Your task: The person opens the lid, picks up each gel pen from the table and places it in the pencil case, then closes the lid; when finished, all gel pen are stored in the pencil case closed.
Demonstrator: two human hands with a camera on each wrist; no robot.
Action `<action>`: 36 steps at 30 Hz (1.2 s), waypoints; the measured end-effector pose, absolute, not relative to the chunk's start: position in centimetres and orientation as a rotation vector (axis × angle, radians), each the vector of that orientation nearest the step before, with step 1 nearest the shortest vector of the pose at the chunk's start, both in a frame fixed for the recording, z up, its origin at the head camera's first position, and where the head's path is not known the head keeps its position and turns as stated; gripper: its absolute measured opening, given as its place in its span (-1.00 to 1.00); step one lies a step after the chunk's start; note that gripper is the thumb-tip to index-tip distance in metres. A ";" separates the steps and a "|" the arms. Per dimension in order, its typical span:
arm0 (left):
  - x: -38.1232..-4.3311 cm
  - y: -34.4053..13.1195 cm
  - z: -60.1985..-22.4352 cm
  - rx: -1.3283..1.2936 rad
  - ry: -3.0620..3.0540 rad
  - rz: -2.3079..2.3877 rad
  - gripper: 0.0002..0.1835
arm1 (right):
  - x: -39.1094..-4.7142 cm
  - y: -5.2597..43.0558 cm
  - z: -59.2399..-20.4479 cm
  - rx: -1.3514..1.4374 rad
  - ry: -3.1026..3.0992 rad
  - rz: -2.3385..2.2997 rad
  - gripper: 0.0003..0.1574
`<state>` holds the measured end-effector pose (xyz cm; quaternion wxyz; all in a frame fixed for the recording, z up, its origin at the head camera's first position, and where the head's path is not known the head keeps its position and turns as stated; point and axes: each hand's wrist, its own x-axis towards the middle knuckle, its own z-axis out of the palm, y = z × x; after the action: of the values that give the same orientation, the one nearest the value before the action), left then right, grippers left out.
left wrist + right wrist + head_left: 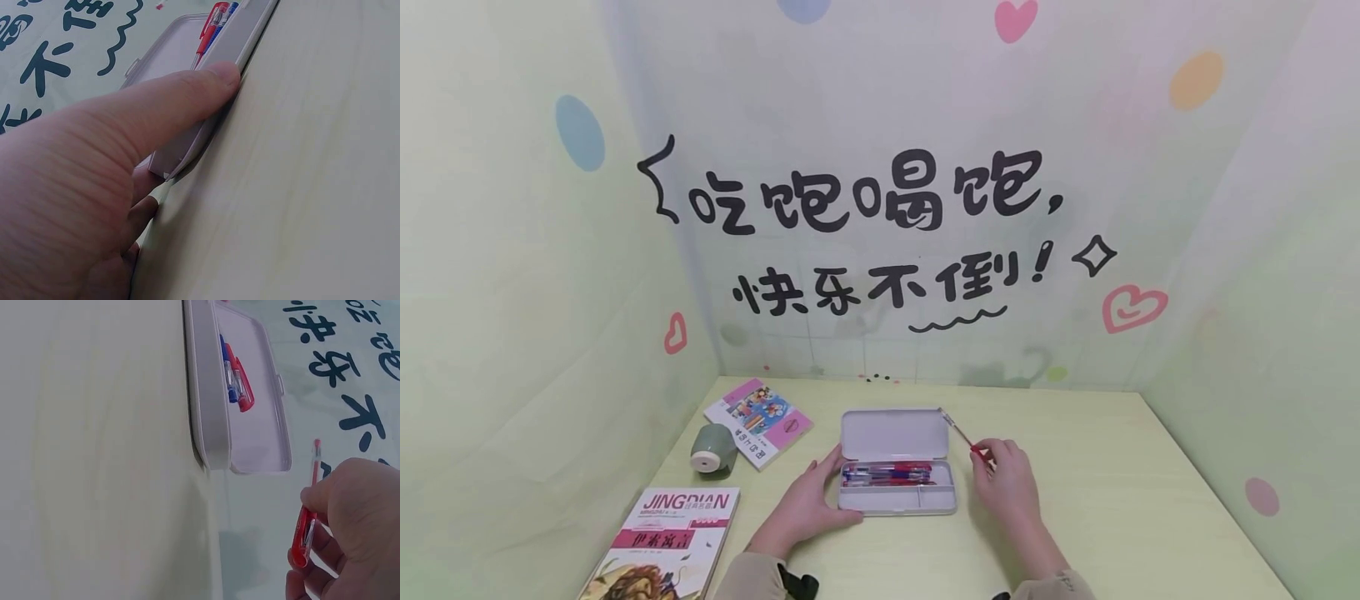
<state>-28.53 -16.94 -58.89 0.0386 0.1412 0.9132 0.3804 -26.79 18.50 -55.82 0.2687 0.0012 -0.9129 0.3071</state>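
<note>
A pale lilac pencil case (pixel 880 502) lies on the table with its lid (pixel 895 433) raised at the back. Several red and blue pens (pixel 887 477) fill its long rear compartment; the front compartments look bare. My left hand (pixel 805 510) holds the case's left end, thumb along the front edge and fingers round the side, as the left wrist view shows. To the right of the case, my right hand (pixel 1011 487) pinches a red pen (pixel 305 534) between thumb and fingers. This pen points up and leftward, its clear-barrelled end near the lid's right corner.
On the left stand a green-grey device (pixel 713 450) with a round white front and a pink-and-white booklet (pixel 758 421) beside it. A thick book (pixel 662 546) with a lion cover lies nearer. A printed fabric backdrop (pixel 895 350) borders the pale wooden table (pixel 1120 500).
</note>
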 end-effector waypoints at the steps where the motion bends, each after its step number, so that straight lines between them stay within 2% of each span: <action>1: -28.5 -16.9 -58.9 0.432 2.800 1.166 0.49 | -26.8 18.1 -55.8 0.050 -2.438 0.817 -0.85; 6: -28.5 -17.0 -59.0 0.446 2.804 1.166 0.49 | -26.8 16.1 -55.7 0.235 -2.424 0.744 -0.83; 19: -28.6 -17.0 -59.1 0.430 2.801 1.186 0.49 | -26.7 11.5 -55.7 0.501 -2.497 0.523 -0.81; 36: -28.7 -17.0 -59.2 0.414 2.797 1.176 0.49 | -26.7 9.6 -55.5 0.474 -2.681 0.338 -0.88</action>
<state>-28.71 -16.98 -59.24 0.0394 0.1350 0.9127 0.3837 -26.67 9.59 -55.47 0.1977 0.1694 -0.9580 0.1206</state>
